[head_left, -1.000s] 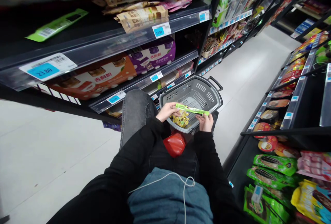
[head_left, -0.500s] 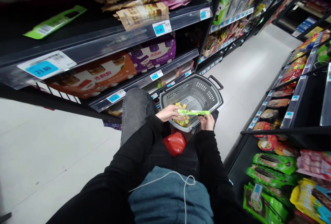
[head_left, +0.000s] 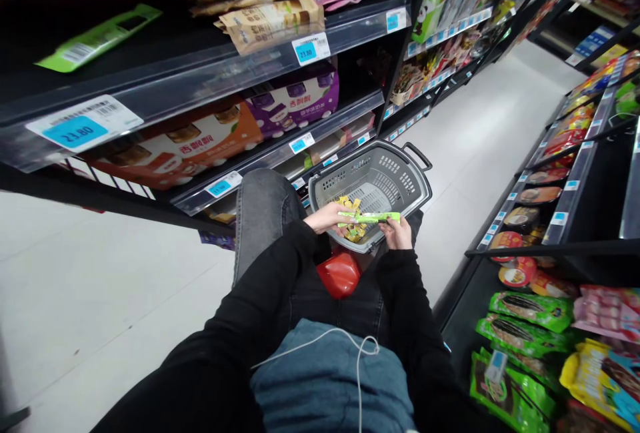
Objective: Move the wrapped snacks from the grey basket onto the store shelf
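Note:
Both my hands hold a long flat green packet (head_left: 369, 217) level over the near rim of a grey shopping basket (head_left: 380, 183). My left hand (head_left: 327, 217) grips the packet's left end. My right hand (head_left: 399, 231) pinches its right end. Under the packet, a heap of small yellow wrapped items (head_left: 352, 226) lies in the basket's near corner. The basket stands on the floor in front of my knees.
Shelves of boxed and bagged goods (head_left: 210, 139) with blue price tags run along the left. Lower shelves with green packs (head_left: 530, 309) and round tubs stand on the right. A red object (head_left: 340, 274) sits by my legs. The pale aisle floor (head_left: 480, 133) stretches ahead.
The green packet has tilted from a slant to nearly level and shifted slightly toward me. Both hands kept their hold.

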{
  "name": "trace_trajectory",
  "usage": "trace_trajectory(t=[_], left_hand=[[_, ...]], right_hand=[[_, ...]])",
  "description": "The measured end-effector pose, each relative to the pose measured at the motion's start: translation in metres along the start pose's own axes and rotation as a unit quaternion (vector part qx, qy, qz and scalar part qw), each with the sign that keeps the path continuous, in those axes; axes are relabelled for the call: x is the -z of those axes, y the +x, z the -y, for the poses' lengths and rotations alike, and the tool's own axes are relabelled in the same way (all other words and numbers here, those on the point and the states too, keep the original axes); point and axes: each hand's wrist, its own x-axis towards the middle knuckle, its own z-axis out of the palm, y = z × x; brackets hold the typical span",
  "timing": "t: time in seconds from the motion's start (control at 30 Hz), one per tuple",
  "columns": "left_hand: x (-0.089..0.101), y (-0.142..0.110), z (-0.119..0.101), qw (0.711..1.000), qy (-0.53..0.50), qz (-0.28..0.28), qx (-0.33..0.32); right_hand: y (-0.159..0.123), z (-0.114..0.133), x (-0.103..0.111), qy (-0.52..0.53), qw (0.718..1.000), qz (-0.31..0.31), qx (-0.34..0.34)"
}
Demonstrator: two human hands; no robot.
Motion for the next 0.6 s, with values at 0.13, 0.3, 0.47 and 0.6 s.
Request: trace_trajectory(t=[0.13,0.3,0.47,0.6], left_hand=[[-0.001,0.002,0.002,1.0,0.013,-0.021,0.006],[-0.001,0.003,0.004,0.999,0.037,0.036,0.009],[-0.004,0.003,0.003,0.996,0.075,0.024,-0.045],[-0.01,0.005,0.003,0.996,0.076,-0.005,-0.042]], right_hand=[[-0.002,-0.003,-0.004,-0.001,1.0,-0.009,-0.006],[-0.003,-0.008,-0.007,0.007,1.0,-0.006,-0.015],[-0.002,-0.007,-0.009,0.034,0.999,-0.008,0.018],[-0.003,-0.012,-0.013,0.071,0.996,-0.052,-0.01]])
